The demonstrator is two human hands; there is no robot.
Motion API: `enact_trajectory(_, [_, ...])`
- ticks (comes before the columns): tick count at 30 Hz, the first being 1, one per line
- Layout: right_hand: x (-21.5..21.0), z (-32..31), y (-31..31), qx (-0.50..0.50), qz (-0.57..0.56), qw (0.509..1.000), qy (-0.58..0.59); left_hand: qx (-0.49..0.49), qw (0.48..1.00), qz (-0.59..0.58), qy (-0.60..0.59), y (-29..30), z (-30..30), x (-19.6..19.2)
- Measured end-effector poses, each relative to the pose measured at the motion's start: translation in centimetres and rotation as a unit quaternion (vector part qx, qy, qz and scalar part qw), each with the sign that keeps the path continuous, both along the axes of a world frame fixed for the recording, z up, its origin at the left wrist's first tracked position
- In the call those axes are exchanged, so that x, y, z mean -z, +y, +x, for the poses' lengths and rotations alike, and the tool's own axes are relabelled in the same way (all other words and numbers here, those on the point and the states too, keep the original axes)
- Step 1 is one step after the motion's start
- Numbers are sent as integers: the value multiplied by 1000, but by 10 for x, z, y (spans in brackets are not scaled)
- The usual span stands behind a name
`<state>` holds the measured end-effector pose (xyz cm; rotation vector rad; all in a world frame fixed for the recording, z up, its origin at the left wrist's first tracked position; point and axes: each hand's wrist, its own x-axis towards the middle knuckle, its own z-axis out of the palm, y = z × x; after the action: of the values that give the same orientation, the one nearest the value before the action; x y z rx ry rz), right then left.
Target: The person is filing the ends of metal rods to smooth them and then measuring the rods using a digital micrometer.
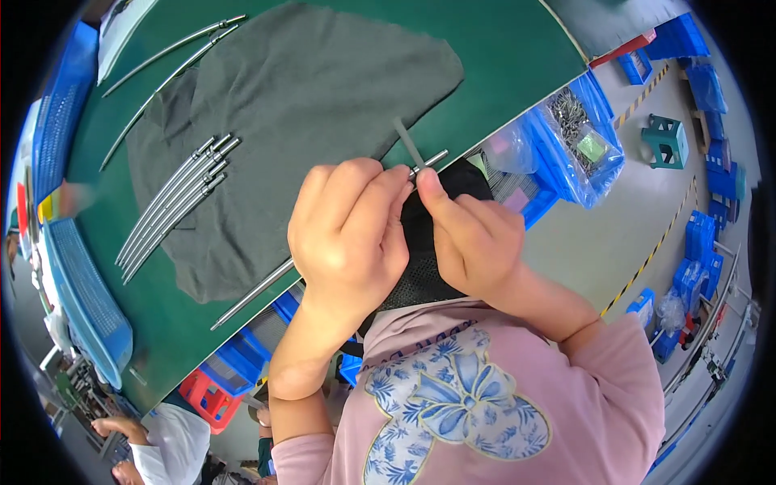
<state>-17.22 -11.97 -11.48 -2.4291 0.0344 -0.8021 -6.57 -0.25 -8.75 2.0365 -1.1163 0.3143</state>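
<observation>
My left hand [347, 226] is closed around a slim metal rod [255, 293], which slants from the table's near edge up through my fingers. The rod's far end pokes out between both hands. At that end my right hand [477, 242] pinches a narrow grey strip [408, 142] with thumb and fingers. The strip crosses the rod close to its tip; the fingers cover the exact contact. Beyond my left hand a dark grey cloth [323, 89] lies wrinkled on the green table [517, 56]. Several similar metal rods [170, 202] with stepped ends rest side by side partly on the cloth.
Two longer curved rods [166, 56] lie at the far left. A light blue basket [89, 295] lines the left edge. Right of the table, a blue bin [602, 174] holds small metal parts. A green stool [666, 142] stands on the floor. Another person [179, 440] is at lower left.
</observation>
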Motion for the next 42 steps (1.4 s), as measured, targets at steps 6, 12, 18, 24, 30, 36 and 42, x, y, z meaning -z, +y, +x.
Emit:
enact_trajectory(6, [4, -6, -3, -1, 3, 1000, -2, 5, 1000, -18, 5, -2, -3, 2])
enact_trajectory(12, [-7, -26, -3, -6, 1, 997, 75, 0, 1000, -27, -1, -1, -3, 4])
enact_trajectory(18, [-25, -17, -6, -17, 18, 997, 78, -8, 1000, -18, -8, -1, -2, 2])
enact_trajectory(24, [-54, -11, -14, -41, 1, 986, 164, -2, 1000, -26, -18, -2, -3, 4])
enact_trajectory(30, [-46, -24, -10, -10, -65, 985, 159, -3, 1000, -19, -15, -2, -5, 4])
enact_trajectory(36, [-11, -19, -5, 6, -70, 995, 71, -4, 1000, -24, -4, -3, -3, 2])
enact_trajectory(42, [13, -12, 2, 19, -37, 999, -2, 3, 1000, -19, -7, -1, -1, 1])
